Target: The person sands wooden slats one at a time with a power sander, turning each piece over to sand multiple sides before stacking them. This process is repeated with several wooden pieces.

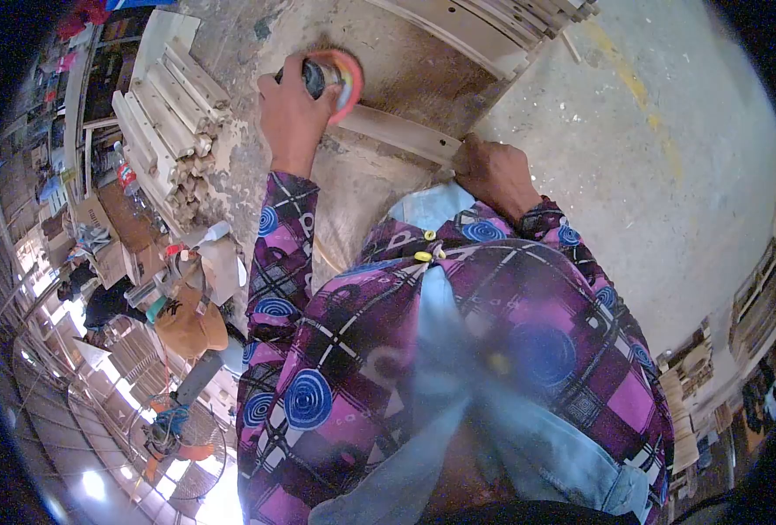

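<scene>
Upper left of the frame: the left hand [293, 109] has its fingers wrapped tight around the body of a disc sander [340, 77], the orange-red pad facing the work. The wooden strip [397, 131] lies just above the middle of the frame, slanting from the sander down to the right across a worn bench top [405, 61]. The right hand [493, 172], right of centre, is closed over the strip's lower end, pinning it; the fingertips are tucked out of sight, so how hard it presses I cannot tell.

Doing this well looks like a matter of holding the pad flat on the strip's face, not tipped onto its rim, which would gouge a thin piece. Light pressure and an even glide along the length should suit it. The holding hand sits well apart from the disc, a sensible gap. The strip could skate sideways if that grip loosens.

A stack of pale slats [169, 105] sits at the upper left, concrete floor [668, 131] on the right.
</scene>
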`<state>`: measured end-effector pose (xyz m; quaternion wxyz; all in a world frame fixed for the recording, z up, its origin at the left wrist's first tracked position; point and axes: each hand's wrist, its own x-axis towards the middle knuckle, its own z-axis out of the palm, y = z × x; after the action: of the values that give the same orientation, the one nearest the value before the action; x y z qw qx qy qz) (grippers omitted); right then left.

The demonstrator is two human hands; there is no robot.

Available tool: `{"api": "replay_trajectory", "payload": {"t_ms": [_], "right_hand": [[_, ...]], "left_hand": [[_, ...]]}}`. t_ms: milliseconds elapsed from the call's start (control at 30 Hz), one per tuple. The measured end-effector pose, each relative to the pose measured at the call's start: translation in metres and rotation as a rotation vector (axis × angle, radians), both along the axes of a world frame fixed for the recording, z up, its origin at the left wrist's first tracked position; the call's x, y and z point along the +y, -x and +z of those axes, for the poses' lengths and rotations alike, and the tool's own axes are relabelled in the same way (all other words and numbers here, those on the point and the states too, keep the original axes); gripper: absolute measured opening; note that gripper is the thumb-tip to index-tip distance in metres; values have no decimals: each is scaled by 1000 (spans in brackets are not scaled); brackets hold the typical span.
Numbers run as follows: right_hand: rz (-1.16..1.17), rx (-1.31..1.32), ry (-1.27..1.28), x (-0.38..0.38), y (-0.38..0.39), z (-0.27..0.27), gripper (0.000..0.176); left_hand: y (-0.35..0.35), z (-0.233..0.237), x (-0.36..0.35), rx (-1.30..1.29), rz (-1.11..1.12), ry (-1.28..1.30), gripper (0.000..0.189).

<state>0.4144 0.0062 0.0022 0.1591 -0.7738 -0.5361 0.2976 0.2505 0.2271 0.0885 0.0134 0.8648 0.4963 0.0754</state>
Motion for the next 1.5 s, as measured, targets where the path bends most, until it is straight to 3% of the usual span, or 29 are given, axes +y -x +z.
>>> {"api": "replay_trajectory", "payload": {"t_ms": [233, 433, 600, 700, 833, 967, 1033, 1100, 1200, 1300, 1367, 1467, 1500], "right_hand": [[5, 1, -15, 0, 0, -4, 35], [14, -6, 11, 0, -1, 1, 34], [15, -1, -6, 0, -3, 2, 33], [44, -6, 13, -2, -6, 6, 39], [17, 16, 90, 2, -3, 21, 52], [19, -1, 164, 7, -1, 20, 59], [-2, -11, 140, 4, -1, 16, 59], [-10, -60, 17, 1, 1, 5, 45], [-17, -58, 30, 3, 2, 4, 46], [18, -42, 72, 4, -1, 20, 49], [32, -50, 74, 5, -2, 23, 50], [30, -46, 81, 5, -3, 15, 50], [26, -36, 79, 4, -7, 11, 49]], "left_hand": [[4, 1, 12, -1, 103, 9, 65], [7, -8, 11, 9, 11, 4, 65], [21, -8, 23, 21, 123, -26, 64], [-13, 4, -34, 1, 58, 144, 62], [-37, 5, -94, -227, -340, 169, 56], [-27, 2, -61, -156, -243, 212, 55], [-4, 2, -13, -57, 50, 153, 58], [22, -2, 27, -69, 151, 58, 58], [24, 2, 12, -46, 174, 53, 57], [-7, 2, -58, -107, -71, 123, 51], [-22, -1, -92, -308, -307, 151, 50], [-19, -3, -80, -307, -276, 153, 52], [-13, -2, -64, -204, -170, 169, 53]]}}
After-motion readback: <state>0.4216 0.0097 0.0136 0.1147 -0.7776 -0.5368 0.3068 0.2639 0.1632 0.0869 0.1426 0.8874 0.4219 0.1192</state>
